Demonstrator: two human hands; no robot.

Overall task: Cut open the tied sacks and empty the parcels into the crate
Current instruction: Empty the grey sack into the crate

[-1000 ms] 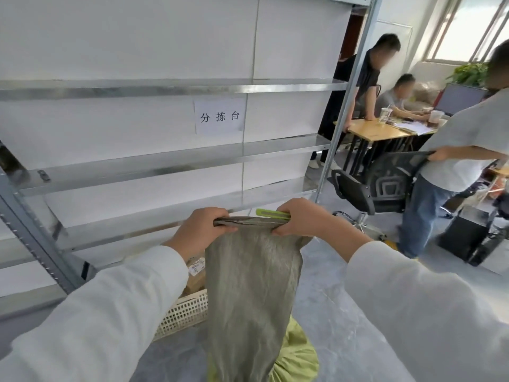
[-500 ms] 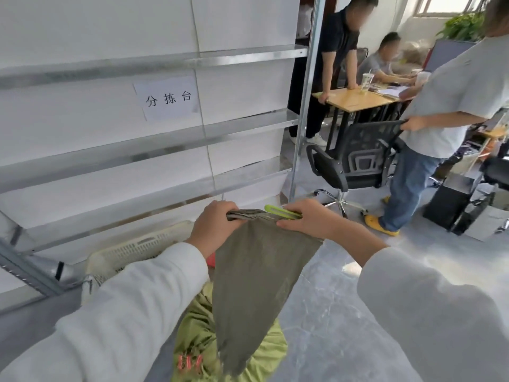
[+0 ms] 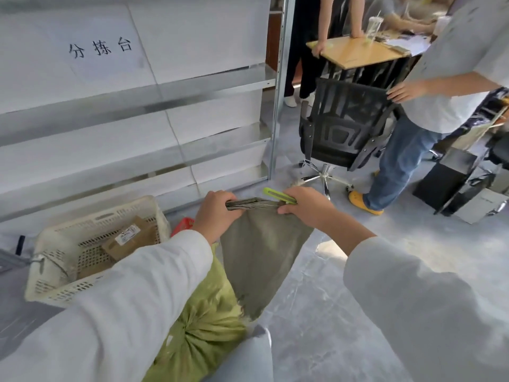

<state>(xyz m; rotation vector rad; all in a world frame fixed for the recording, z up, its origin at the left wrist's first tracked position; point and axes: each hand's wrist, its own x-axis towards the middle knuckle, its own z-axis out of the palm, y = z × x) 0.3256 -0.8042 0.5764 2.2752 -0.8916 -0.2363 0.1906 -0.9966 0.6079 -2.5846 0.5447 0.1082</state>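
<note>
Left hand [image 3: 217, 216], right hand [image 3: 305, 208] gripping grey sack [image 3: 259, 252] top edge, cutter [image 3: 275, 194] in right, crate [image 3: 96, 216] just left

A metal shelving unit [image 3: 209, 89] with bare shelves runs along the far left, backed by white panels, and a paper sign [image 3: 100, 48] with three black characters is stuck to one panel. Right of its upright post [image 3: 281, 86] a black mesh office chair [image 3: 344, 125] stands on the grey floor [image 3: 358, 285]. Beyond it is a wooden table [image 3: 358, 52] carrying a clear plastic cup [image 3: 374, 26] and papers [image 3: 410, 42]. A person in dark clothes [image 3: 311, 51] leans on the table's far-left corner. A person in a grey shirt and jeans [image 3: 451, 78], wearing a yellow shoe [image 3: 363, 202], touches the chair's back. A black box [image 3: 446, 180] sits at the far right.
</note>
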